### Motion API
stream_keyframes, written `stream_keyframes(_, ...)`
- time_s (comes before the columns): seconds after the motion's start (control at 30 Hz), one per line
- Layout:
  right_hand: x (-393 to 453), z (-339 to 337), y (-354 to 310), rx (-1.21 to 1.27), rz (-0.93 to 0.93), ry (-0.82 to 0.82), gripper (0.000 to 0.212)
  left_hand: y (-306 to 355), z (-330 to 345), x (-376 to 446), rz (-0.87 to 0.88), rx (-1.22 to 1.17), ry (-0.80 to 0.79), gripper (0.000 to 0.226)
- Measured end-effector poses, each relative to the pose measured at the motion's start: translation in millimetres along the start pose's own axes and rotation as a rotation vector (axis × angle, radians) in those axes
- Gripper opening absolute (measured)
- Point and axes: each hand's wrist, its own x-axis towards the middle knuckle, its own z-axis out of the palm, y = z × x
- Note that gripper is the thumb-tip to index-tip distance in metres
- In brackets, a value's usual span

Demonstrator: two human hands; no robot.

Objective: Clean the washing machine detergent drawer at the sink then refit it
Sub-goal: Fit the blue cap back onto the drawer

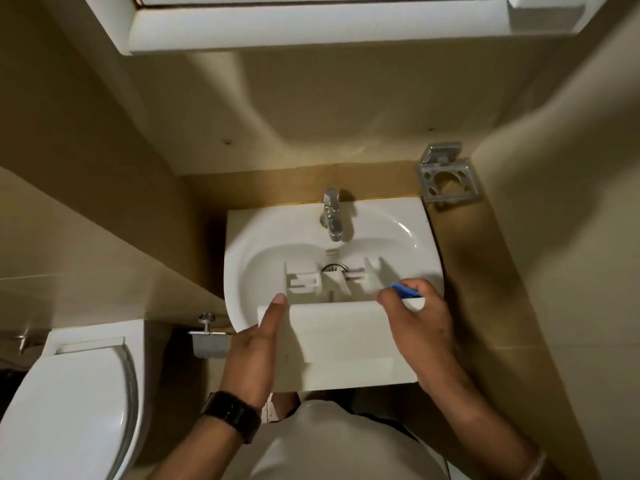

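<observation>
The detergent drawer [332, 327] runs lengthwise away from the person into the sink [277, 237], left hand [256, 351] gripping its near-left corner, right hand [419, 327] pinching a blue brush [405, 292] at its right wall, nearer the compartments

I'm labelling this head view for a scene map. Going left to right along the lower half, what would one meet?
Toilet lid → wall-mounted holder → left hand → detergent drawer → right hand, holding a blue tool.

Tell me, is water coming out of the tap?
Off, it seems: no stream shows below the tap, and the sink around the drawer looks dry.
</observation>
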Motion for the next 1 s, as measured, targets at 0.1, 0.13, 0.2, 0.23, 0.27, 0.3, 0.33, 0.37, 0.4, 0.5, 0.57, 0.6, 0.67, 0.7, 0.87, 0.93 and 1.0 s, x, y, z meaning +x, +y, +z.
stream_keyframes(0.1, -1.5, 1.3, -2.0, 0.026, -0.027, 0.009, 0.027, 2.5, 0.7, 1.0, 0.01, -0.071, -0.011, 0.052)
stream_keyframes(0.13, -1.5, 3.1, -2.1, 0.02, -0.003, -0.01, 0.026, 4.1, 2.7, 2.0, -0.012, -0.079, 0.002, 0.052)
stream_keyframes(0.2, -2.6, 5.1, 0.8, 0.001, 0.061, -0.061, 0.021, 3.9, 2.7, 3.8, -0.036, -0.082, -0.002, 0.067)
stream_keyframes(0.23, -3.7, 4.4, 0.9, 0.005, 0.072, -0.058, 0.02, 4.9, 2.1, 1.2, -0.041, -0.081, -0.015, 0.072)
stream_keyframes(0.27, -5.1, 1.8, -0.2, 0.02, 0.052, -0.041, 0.019, 5.1, 0.8, -1.5, -0.019, -0.087, -0.026, 0.073)
stream_keyframes(0.3, -6.3, -0.5, -1.0, 0.039, 0.017, -0.015, 0.02, 3.4, -1.5, -3.2, 0.031, -0.086, -0.025, 0.07)
stream_keyframes(0.33, -7.7, -2.0, -1.5, 0.061, -0.022, 0.005, 0.021, 4.2, -2.3, -7.7, 0.073, -0.09, -0.034, 0.064)
stream_keyframes(0.37, -8.1, -1.6, -1.7, 0.08, -0.054, 0.02, 0.023, 4.1, -2.8, -9.8, 0.096, -0.103, -0.041, 0.06)
stream_keyframes(0.4, -7.4, 0.7, -1.2, 0.085, -0.071, 0.019, 0.025, 5.0, -2.5, -8.6, 0.097, -0.116, -0.03, 0.059)
stream_keyframes(0.5, -3.3, 9.4, 3.8, 0.022, -0.008, -0.039, 0.024, 3.2, -0.4, -0.7, 0.003, -0.167, -0.019, 0.065)
stream_keyframes(0.57, -3.6, 8.0, 5.0, 0.034, -0.032, -0.011, 0.023, 0.6, -0.2, -3.3, 0.015, -0.175, -0.047, 0.058)
stream_keyframes(0.6, -3.2, 5.5, 4.2, 0.051, -0.084, 0.019, 0.023, -0.5, 0.3, -5.3, 0.045, -0.18, -0.069, 0.051)
stream_keyframes(0.67, -2.8, 4.0, 3.4, 0.058, -0.144, 0.038, 0.023, -1.4, 0.9, -7.3, 0.045, -0.222, -0.072, 0.041)
stream_keyframes(0.7, -2.3, 5.4, 3.9, 0.046, -0.129, 0.015, 0.023, -1.9, 1.3, -5.0, 0.019, -0.242, -0.072, 0.043)
stream_keyframes(0.87, -8.7, 1.8, 3.7, 0.096, -0.124, -0.003, 0.022, -0.6, -1.2, -2.7, 0.049, -0.27, -0.107, 0.066)
stream_keyframes(0.93, -13.5, -3.4, 1.9, 0.119, -0.222, 0.018, 0.024, -1.5, -4.9, -2.6, 0.056, -0.317, -0.121, 0.079)
stream_keyframes(1.0, -19.5, -2.7, 3.1, 0.162, -0.258, -0.006, 0.026, 1.0, -6.2, -1.5, 0.025, -0.359, -0.178, 0.082)
